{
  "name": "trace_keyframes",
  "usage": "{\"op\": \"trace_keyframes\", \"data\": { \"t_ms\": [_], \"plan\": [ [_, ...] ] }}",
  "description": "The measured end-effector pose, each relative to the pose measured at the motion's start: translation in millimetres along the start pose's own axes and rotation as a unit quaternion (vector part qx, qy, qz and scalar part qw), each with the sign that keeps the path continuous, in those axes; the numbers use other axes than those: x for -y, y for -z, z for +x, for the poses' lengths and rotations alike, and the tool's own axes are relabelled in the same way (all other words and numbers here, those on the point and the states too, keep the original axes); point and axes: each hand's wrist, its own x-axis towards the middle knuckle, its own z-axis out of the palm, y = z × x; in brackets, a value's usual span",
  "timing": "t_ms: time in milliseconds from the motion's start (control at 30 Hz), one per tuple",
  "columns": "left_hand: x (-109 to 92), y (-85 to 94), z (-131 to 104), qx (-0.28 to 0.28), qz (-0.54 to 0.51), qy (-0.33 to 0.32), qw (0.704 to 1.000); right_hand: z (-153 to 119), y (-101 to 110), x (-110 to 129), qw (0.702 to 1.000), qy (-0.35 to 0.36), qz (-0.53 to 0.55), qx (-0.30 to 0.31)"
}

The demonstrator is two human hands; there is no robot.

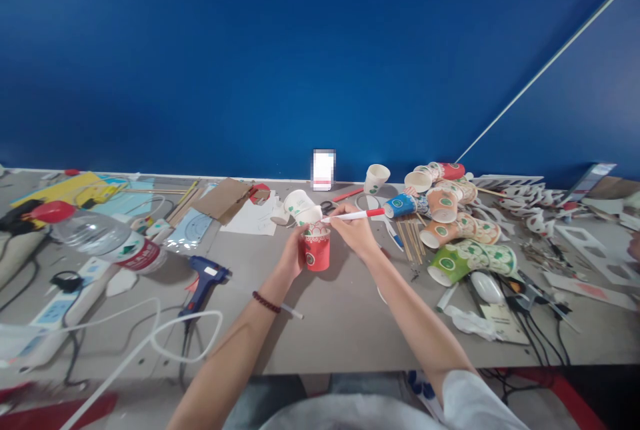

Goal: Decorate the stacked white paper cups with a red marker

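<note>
The marker (361,215) is pinched between the fingertips of the right hand (354,229), closed around its white barrel, with the red end directed outward and the tip brought close to the top of the red cup (318,251). The fingers of the left hand (291,255) are curled around the side of that cup, apparently closed only as far as its width requires; how firmly it is pressed cannot be told. The cup is held in front of the body, over the grey tabletop (325,343), roughly upright; whether its base is rested on the surface cannot be told.

The cup appears to be made of thin paper, so it is judged very light, stiffer near its ends and easily dented midway along the wall. It is best held low on the side, near the base, with light, spread pressure. The pale patterned piece (311,216) above it looks thin and bendable, and should be handled by an edge. The marker is judged light, rigid and rather smooth, best gripped near the tip for control.

Farther out, a white cup (376,180) is seen beyond the right hand, and a blue glue gun (207,277) is laid to the left.
</note>
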Motion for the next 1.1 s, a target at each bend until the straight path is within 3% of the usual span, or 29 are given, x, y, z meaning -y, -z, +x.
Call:
{"op": "trace_keyframes", "data": {
  "t_ms": [1100],
  "plan": [
    [3.3,4.1,4.7,0.013,0.0,0.007,1.0,-0.6,-0.4,1.5,0.999,-0.005,0.042,0.021]
  ]
}}
